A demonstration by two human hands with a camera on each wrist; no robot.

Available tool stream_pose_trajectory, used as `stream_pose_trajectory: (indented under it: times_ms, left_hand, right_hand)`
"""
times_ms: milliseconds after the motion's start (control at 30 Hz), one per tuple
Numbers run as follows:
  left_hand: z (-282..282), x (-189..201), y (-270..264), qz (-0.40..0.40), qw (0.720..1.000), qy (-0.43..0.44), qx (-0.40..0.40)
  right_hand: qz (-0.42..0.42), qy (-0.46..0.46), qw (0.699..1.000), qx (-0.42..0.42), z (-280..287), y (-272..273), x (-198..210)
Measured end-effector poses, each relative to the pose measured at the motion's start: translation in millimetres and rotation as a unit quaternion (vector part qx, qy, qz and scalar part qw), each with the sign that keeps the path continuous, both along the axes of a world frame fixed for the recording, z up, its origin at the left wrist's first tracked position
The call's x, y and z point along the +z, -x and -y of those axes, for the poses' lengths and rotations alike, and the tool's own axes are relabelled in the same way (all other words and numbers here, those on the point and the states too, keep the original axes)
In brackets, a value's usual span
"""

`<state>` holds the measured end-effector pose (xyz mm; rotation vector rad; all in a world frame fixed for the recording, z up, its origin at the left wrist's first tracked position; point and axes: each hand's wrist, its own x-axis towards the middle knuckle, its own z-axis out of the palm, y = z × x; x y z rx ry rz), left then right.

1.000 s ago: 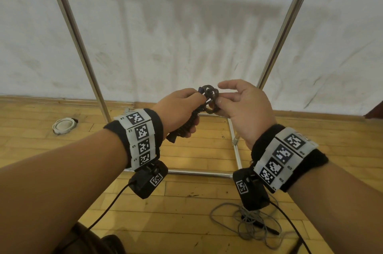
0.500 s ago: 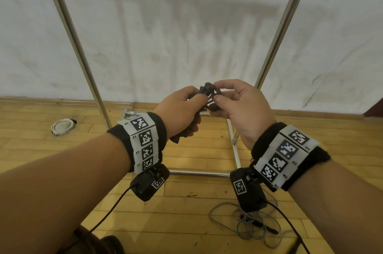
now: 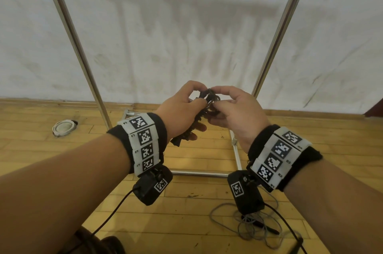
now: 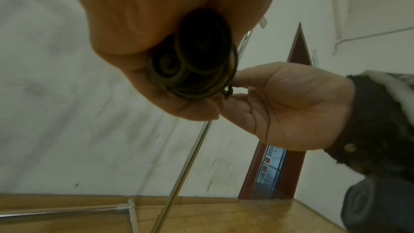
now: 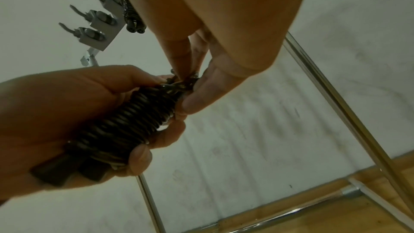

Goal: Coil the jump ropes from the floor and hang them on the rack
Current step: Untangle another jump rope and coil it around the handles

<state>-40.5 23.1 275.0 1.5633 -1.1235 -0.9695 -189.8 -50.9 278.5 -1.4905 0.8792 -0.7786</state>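
A dark jump rope [image 3: 204,111] wound tightly round its two handles is held at chest height in front of the rack. My left hand [image 3: 182,108] grips the wound bundle [image 5: 134,121], fingers curled round it. My right hand [image 3: 234,108] pinches the loose rope end at the bundle's top [image 5: 181,84] between thumb and fingertips. From below, the coil's end [image 4: 197,63] shows as dark rings. A grey jump rope [image 3: 250,224] lies tangled on the floor below my right wrist. The metal rack [image 3: 275,35] stands ahead; its hooks [image 5: 98,26] carry another dark coiled rope [image 5: 132,17].
The rack's base bars [image 3: 236,154] lie on the wooden floor just ahead. A white round object [image 3: 63,127] sits on the floor at the left near the wall. A dark red door frame [image 4: 289,130] stands to the right. A cable [image 3: 112,212] trails from my left wrist camera.
Both hands have risen slightly with the bundle and stayed together. My right fingers have shifted on the rope end at the top of the coil.
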Motion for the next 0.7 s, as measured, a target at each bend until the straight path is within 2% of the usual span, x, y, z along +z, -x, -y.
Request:
stream_pose_trajectory:
  times_ms: [133,333,700]
  left_hand:
    - [0.1,2.3,-4.6,-0.024,1.000,-0.005,-0.019]
    - [-1.2,0.9,-8.1,-0.060,0.997,0.018,-0.037]
    - [-3.2,9.5,-6.6,-0.059,0.998,0.035,-0.013]
  right_hand:
    - [-0.003,0.020,0.999,0.026,-2.2,0.8,1.0]
    - [0.034,-0.020,0.999,0.022,-2.6,-1.1,-4.0]
    - [0.082,-0.017,0.996,0.041,2.7,-0.8,2.1]
